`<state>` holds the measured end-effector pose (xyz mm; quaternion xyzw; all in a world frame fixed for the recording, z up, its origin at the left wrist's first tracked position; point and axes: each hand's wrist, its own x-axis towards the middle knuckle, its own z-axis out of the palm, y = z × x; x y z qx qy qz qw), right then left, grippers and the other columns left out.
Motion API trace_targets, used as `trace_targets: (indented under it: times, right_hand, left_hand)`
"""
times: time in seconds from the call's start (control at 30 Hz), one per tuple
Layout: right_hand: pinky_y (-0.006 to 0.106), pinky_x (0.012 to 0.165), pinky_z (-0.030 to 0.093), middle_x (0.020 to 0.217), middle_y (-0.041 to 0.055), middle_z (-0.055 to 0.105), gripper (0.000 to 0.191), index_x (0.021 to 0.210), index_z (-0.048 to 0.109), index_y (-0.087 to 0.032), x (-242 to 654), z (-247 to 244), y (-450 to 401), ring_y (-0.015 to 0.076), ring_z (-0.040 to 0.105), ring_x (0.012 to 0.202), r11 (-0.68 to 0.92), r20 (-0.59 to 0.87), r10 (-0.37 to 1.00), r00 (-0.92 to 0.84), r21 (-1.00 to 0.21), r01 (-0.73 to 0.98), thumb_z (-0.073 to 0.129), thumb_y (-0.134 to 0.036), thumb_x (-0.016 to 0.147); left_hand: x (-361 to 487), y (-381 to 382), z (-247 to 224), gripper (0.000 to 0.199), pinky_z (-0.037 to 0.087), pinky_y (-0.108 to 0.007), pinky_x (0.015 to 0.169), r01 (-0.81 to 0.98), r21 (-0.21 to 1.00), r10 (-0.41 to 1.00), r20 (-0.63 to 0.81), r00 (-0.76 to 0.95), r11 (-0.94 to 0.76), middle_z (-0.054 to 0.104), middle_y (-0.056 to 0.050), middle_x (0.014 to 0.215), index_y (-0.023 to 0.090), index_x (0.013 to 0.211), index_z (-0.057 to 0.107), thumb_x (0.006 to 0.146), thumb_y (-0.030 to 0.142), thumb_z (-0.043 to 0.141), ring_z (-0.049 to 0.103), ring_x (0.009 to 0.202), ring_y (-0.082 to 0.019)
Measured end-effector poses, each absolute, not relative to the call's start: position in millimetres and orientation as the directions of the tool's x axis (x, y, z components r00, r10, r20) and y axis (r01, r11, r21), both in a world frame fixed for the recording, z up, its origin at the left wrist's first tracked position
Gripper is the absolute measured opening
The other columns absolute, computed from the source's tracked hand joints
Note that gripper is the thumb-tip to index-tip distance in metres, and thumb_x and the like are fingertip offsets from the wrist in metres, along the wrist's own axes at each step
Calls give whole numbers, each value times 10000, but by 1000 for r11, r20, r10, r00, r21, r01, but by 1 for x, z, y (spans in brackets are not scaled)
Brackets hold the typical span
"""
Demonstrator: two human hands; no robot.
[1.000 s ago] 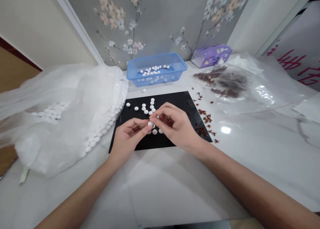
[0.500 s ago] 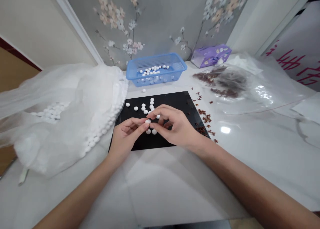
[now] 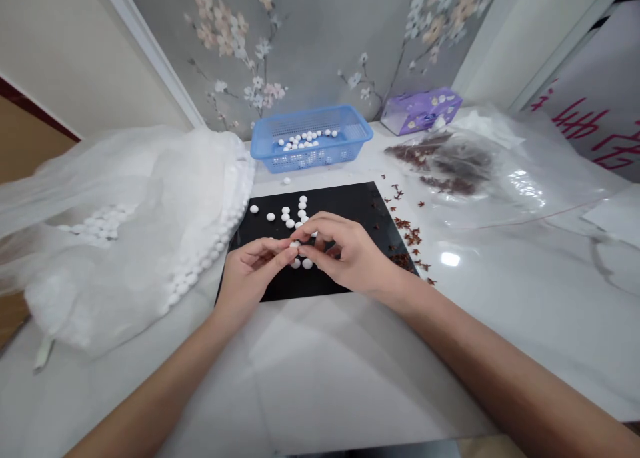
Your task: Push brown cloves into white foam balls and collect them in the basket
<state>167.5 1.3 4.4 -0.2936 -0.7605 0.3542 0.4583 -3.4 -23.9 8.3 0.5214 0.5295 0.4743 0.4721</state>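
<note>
Above the black board [image 3: 345, 201], a small white ball [image 3: 295, 244] is pinched between the fingertips of my left hand [image 3: 253, 268] and my right hand [image 3: 345, 248]. Both hands are closed on it. The right fingertips press at its upper side, and whether they also hold a small brown piece there is too small to tell. Several loose white balls [image 3: 290, 224] lie on the board just beyond my hands, and a few more [image 3: 307, 263] sit under my fingers. My right hand partly covers some of them. Small brown star-shaped pieces [image 3: 403, 259] are scattered over the board's right edge.
A blue plastic basket [image 3: 313, 161] holding white balls stands behind the board. On the left lies a white mesh bag [image 3: 150, 245] full of white balls. A clear plastic bag [image 3: 510, 185] with brown pieces and a purple tissue pack [image 3: 423, 111] are at the right.
My hands stay almost in place, still pinching the white ball. The whole view has shifted very slightly.
</note>
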Motion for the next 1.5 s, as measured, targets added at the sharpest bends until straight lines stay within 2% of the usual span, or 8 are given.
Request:
trace_targets:
  times: [0.5, 0.67, 0.83, 1.0, 1.1, 1.23, 1.37, 1.5]
  right_hand:
    - [172, 492, 426, 861, 24, 560, 111, 879, 605, -167, 165, 0, 2, 60, 512, 617, 537, 449, 787, -424, -836, 113, 507, -149, 830]
    - [172, 478, 426, 941, 34, 545, 147, 930, 567, -169, 164, 1, 0, 43, 483, 578, 544, 456, 779, -430, -833, 103, 508, -112, 807]
    - [173, 471, 435, 911, 23, 532, 140, 908, 563, -179, 164, 3, -3, 44, 438, 551, 554, 460, 777, -429, -824, 121, 548, -119, 781]
    - [176, 470, 423, 852, 15, 522, 109, 873, 574, -181, 163, 4, -2, 57, 434, 566, 559, 462, 786, -410, -815, 152, 559, -127, 780]
    - [176, 467, 415, 849, 14, 526, 104, 858, 574, -179, 163, 3, -2, 58, 428, 565, 552, 457, 791, -407, -819, 153, 556, -120, 775]
    - [182, 470, 409, 831, 13, 528, 104, 845, 570, -181, 163, 2, -1, 69, 445, 586, 549, 449, 792, -413, -820, 161, 545, -113, 770]
    - [195, 511, 420, 821, 10, 526, 124, 826, 562, -180, 162, -2, -1, 80, 482, 630, 557, 458, 778, -429, -820, 134, 504, -82, 777]
    - [219, 623, 435, 813, 20, 532, 195, 720, 553, -169, 159, -7, -3, 102, 524, 742, 663, 549, 685, -479, -742, 98, 450, -16, 782]
  left_hand:
    - [-3, -24, 8, 166, 514, -290, 698, 170, 985, 999, -2, -53, 11, 698, -17, 710, 191, 743, 698, 641, 313, 745, 644, 675, -162]
    - [-2, -23, 9, 254, 525, -290, 690, 106, 994, 998, -15, -57, 21, 703, 0, 686, 189, 864, 640, 652, 283, 744, 648, 638, -148]
    - [-1, -24, 10, 146, 523, -274, 706, 99, 995, 999, 7, -42, -3, 695, 2, 676, 183, 730, 645, 654, 261, 742, 652, 657, -143]
    - [-1, -26, 10, 142, 520, -264, 690, 125, 992, 999, 17, -41, -12, 682, 10, 651, 183, 672, 609, 673, 261, 728, 653, 655, -140]
    - [0, -27, 10, 163, 518, -274, 701, 129, 992, 999, 17, -47, -10, 695, 12, 663, 190, 749, 602, 677, 268, 725, 659, 667, -147]
    - [0, -26, 10, 295, 517, -293, 704, 98, 995, 999, -2, -49, 7, 714, 18, 686, 211, 872, 536, 663, 263, 738, 664, 669, -156]
    - [0, -26, 10, 306, 513, -293, 718, 69, 998, 1000, 0, -26, 2, 713, 22, 691, 214, 833, 509, 646, 250, 749, 661, 674, -149]
    - [-3, -24, 11, 245, 505, -255, 721, 89, 995, 996, 57, -69, -51, 705, 22, 726, 209, 782, 563, 632, 232, 755, 655, 726, -139]
